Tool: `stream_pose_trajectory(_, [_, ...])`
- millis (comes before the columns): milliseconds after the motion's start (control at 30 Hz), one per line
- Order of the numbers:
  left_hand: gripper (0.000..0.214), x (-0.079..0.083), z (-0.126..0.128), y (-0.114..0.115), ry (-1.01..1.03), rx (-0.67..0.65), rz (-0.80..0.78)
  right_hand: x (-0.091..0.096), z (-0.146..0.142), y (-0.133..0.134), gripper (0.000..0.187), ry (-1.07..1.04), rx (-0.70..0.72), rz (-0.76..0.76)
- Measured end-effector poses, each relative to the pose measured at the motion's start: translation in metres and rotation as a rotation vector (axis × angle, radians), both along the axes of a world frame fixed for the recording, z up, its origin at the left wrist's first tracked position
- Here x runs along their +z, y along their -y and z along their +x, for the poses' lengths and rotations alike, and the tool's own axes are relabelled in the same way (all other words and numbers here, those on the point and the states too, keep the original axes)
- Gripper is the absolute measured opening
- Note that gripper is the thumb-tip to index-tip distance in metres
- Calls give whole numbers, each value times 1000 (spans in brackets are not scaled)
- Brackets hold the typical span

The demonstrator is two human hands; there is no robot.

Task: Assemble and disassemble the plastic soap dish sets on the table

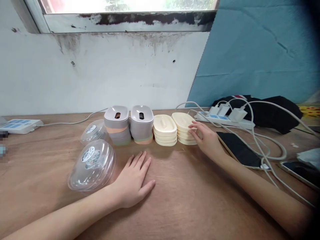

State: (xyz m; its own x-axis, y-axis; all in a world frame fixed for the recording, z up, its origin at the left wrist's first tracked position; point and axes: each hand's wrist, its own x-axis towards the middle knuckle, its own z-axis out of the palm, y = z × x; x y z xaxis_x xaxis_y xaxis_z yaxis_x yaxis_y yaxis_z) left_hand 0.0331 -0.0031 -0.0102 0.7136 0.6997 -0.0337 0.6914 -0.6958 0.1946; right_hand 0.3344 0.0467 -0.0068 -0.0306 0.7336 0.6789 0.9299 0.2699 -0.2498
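Note:
My left hand [135, 181] lies flat on the table, palm down, fingers stretched, holding nothing. A stack of clear plastic lids [93, 166] with round stickers is beside it on the left. My right hand [206, 138] reaches to the right stack of cream lids [183, 120], its fingertips touching the stack's right side with the fingers apart. Another stack of cream lids [165, 128] stands just left of that one. Two stacks of grey containers [117, 123], with a second grey stack [142, 125] beside the first, have slots on top and some peach and green pieces low down.
Along the back right lies a power strip [225, 120] with chargers and looping white cables [265, 156]. A phone [240, 150] rests by my right forearm, another phone [302, 171] farther right. Black cloth [275, 110] is behind them. Another power strip [21, 126] sits far left.

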Motion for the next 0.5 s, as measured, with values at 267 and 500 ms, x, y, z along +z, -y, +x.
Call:
stream_pose_trajectory(267, [65, 1, 1, 1, -18, 4, -20, 3, 1, -8, 20, -86, 12, 13])
stream_pose_trajectory(500, [74, -4, -5, 1, 305, 107, -29, 31, -8, 35, 17, -117, 176, 28])
